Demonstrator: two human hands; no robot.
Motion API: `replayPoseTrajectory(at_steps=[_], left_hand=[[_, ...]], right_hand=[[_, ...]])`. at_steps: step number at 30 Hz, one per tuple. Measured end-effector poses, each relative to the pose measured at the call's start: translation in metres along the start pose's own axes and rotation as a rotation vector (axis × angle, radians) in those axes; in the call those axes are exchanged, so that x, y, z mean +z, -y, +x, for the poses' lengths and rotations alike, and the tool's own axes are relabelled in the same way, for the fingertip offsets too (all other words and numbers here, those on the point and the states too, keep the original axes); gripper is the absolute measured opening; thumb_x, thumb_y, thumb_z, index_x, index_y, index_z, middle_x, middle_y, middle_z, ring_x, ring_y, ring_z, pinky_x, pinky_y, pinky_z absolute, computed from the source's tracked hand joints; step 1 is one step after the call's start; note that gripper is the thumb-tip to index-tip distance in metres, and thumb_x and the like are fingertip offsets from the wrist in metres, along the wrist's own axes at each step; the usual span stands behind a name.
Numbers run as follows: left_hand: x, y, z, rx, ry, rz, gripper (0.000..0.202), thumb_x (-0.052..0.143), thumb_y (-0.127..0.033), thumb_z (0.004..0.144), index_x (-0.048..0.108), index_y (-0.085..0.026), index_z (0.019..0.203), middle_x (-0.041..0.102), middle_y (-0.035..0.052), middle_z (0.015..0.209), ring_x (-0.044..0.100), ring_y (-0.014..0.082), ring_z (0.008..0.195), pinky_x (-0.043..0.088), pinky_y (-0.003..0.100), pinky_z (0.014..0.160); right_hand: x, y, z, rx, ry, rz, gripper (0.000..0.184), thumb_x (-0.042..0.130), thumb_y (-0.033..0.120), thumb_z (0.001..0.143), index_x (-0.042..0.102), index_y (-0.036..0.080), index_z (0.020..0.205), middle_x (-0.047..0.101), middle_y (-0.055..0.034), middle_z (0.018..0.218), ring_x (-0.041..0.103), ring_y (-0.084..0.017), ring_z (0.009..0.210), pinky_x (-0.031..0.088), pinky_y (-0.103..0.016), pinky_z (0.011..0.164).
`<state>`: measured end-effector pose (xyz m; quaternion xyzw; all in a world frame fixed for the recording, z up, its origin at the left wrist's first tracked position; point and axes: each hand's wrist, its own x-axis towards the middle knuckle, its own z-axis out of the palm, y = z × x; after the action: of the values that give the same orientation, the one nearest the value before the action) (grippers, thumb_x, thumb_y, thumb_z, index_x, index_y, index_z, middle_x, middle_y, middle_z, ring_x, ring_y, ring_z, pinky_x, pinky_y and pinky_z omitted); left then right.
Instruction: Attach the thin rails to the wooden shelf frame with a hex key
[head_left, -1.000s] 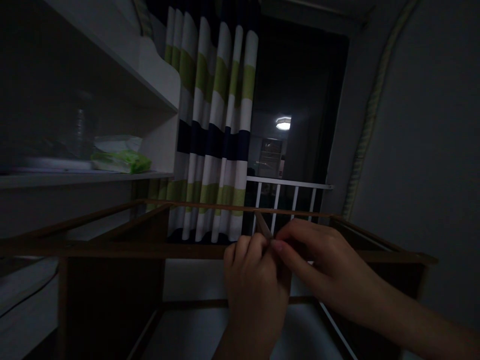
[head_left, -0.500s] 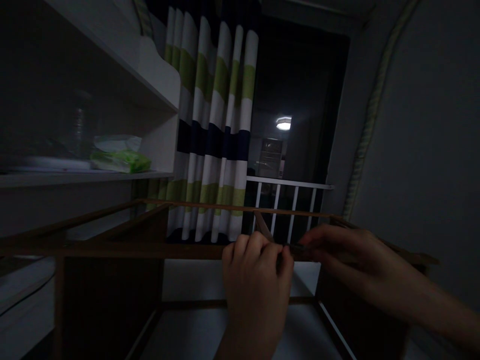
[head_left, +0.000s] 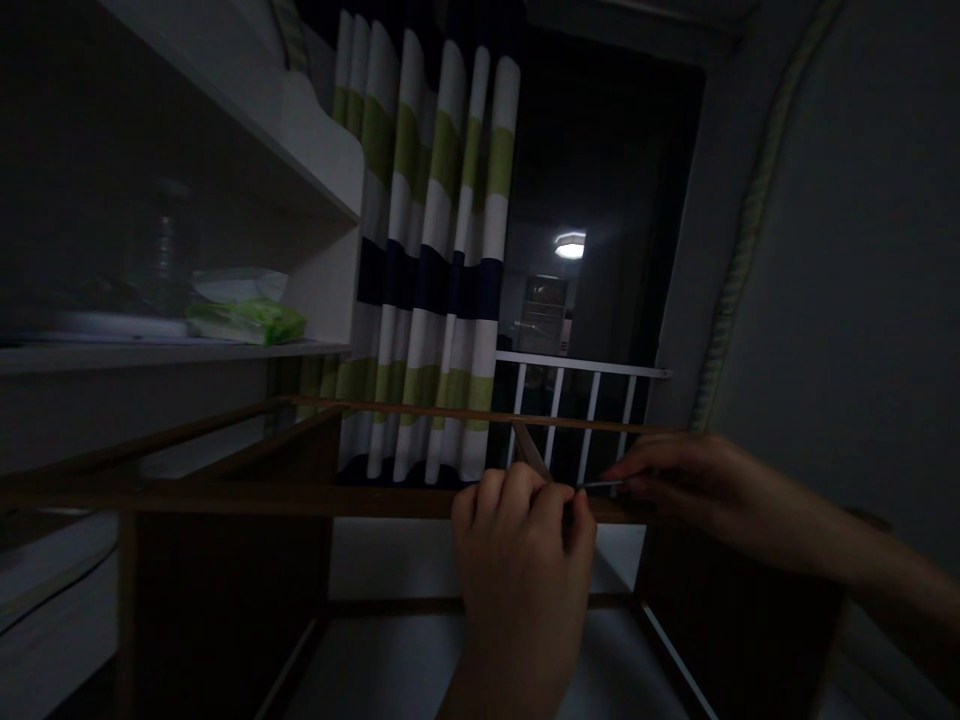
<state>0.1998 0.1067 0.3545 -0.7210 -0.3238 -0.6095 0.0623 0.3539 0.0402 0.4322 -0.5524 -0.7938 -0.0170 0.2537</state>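
Observation:
The room is dim. My left hand (head_left: 521, 545) is closed in a fist just in front of the top rail of a dark wooden frame (head_left: 225, 495), gripping something from which a thin pale strip (head_left: 529, 450) sticks up. My right hand (head_left: 694, 480) is to its right, fingers pinched on a thin straight piece (head_left: 600, 485) that runs toward the left hand's fingertips. I cannot make out what either piece is.
A white shelf (head_left: 172, 352) at left holds a green and white packet (head_left: 244, 318) and a clear bottle (head_left: 161, 260). A striped curtain (head_left: 431, 250) hangs behind the frame. A white railing (head_left: 581, 395) and a reflected ceiling lamp (head_left: 570, 245) lie beyond. A wall stands at right.
My right hand has drawn away to the right from the left hand, pulling the thin piece out with it. The left hand has stayed in place.

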Motion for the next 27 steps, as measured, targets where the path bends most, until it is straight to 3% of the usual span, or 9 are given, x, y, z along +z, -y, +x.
replayPoseTrajectory(at_steps=[7, 12, 20, 27], left_hand=[[-0.002, -0.002, 0.000, -0.020, 0.057, 0.006, 0.011, 0.060, -0.023, 0.074, 0.060, -0.023, 0.063, 0.057, -0.0028, 0.068, 0.047, 0.0175, 0.072, 0.026, 0.033, 0.067], [-0.004, -0.003, 0.001, -0.030, 0.072, 0.001, 0.012, 0.058, -0.020, 0.075, 0.060, -0.023, 0.063, 0.057, -0.0026, 0.069, 0.047, 0.0175, 0.072, 0.026, 0.034, 0.066], [-0.004, -0.001, -0.001, -0.031, 0.090, -0.015, 0.011, 0.063, -0.012, 0.066, 0.058, -0.021, 0.063, 0.054, -0.0015, 0.068, 0.047, 0.0185, 0.073, 0.027, 0.034, 0.065], [-0.003, 0.000, -0.003, -0.050, 0.106, -0.037, 0.010, 0.065, -0.013, 0.067, 0.060, -0.022, 0.065, 0.054, -0.0006, 0.068, 0.046, 0.0187, 0.071, 0.027, 0.033, 0.064]], right_hand=[[-0.004, 0.011, -0.012, -0.076, 0.023, -0.132, 0.015, 0.046, 0.029, 0.087, 0.059, 0.027, 0.096, 0.062, 0.0043, 0.091, 0.058, -0.006, 0.083, 0.045, -0.018, 0.073], [-0.004, 0.027, -0.015, -0.194, 0.132, -0.155, 0.013, 0.050, 0.024, 0.086, 0.059, 0.027, 0.096, 0.061, 0.0067, 0.093, 0.056, -0.002, 0.084, 0.042, -0.011, 0.075], [-0.002, 0.045, 0.011, -0.346, 0.219, -0.084, 0.014, 0.051, 0.016, 0.084, 0.065, 0.017, 0.089, 0.060, 0.0009, 0.088, 0.056, -0.004, 0.082, 0.042, -0.014, 0.077], [-0.002, 0.043, 0.036, -0.356, 0.332, 0.071, 0.009, 0.059, 0.019, 0.079, 0.067, 0.013, 0.080, 0.058, -0.0025, 0.086, 0.056, -0.008, 0.081, 0.045, -0.019, 0.075]])
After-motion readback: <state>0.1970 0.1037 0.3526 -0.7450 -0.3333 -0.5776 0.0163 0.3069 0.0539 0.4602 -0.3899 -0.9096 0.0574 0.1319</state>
